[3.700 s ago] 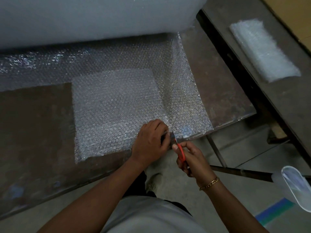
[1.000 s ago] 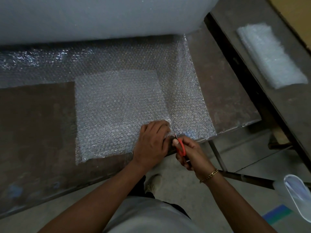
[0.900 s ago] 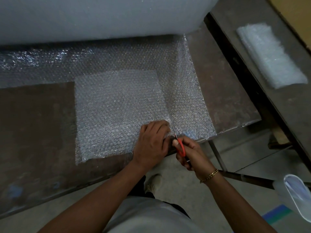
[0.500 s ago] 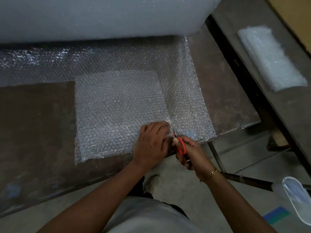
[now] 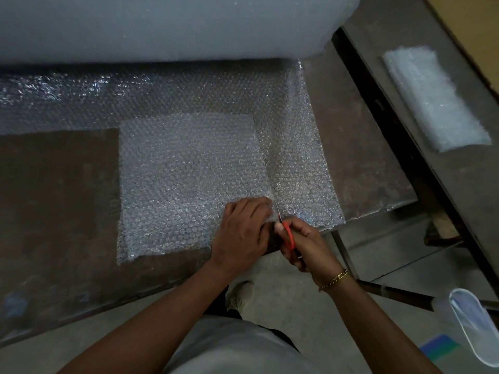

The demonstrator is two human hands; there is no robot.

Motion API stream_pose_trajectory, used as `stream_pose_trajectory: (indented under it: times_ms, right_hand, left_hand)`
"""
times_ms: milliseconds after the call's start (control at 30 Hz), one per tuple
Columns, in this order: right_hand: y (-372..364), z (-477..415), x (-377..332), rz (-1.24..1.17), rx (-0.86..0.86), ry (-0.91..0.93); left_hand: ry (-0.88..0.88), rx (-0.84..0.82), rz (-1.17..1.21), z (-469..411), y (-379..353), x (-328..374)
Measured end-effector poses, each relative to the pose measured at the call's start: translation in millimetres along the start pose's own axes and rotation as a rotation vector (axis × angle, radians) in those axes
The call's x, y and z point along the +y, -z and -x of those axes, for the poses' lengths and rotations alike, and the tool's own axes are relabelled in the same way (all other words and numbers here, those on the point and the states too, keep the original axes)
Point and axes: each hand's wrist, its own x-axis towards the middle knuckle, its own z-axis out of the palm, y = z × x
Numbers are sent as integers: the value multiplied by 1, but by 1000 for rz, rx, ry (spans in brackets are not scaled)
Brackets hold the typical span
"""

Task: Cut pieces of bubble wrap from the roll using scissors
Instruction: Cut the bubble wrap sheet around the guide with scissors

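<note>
A big roll of bubble wrap lies across the back of the brown table. Its unrolled sheet runs to the table's front edge. A paler, doubled square of bubble wrap lies on that sheet. My left hand lies on the square's front right corner, fingers bent over the wrap. My right hand grips red-handled scissors. Their blades sit in the sheet's front edge, just right of my left fingers.
A folded stack of bubble wrap lies on a second dark table at the right. A clear plastic container shows at the lower right. Metal table legs and grey floor are below my arms, with my shoe between them.
Both hands have stayed at the sheet's front edge. The scissors have edged slightly forward into the wrap.
</note>
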Motion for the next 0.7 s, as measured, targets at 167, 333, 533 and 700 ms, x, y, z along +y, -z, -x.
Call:
stream_pose_trajectory:
  times_ms: [167, 333, 533, 700]
  right_hand:
    - [0, 0, -1, 14, -1, -1]
    - [0, -1, -7, 18, 9, -23]
    - [1, -5, -14, 44, 38, -55]
    - [2, -7, -14, 31, 30, -84]
  left_hand:
    - [-1, 2, 9, 0, 0, 0]
    - [-8, 24, 26, -1, 1, 0]
    - [4, 6, 38, 0, 0, -2]
    - [6, 7, 35, -2, -1, -3]
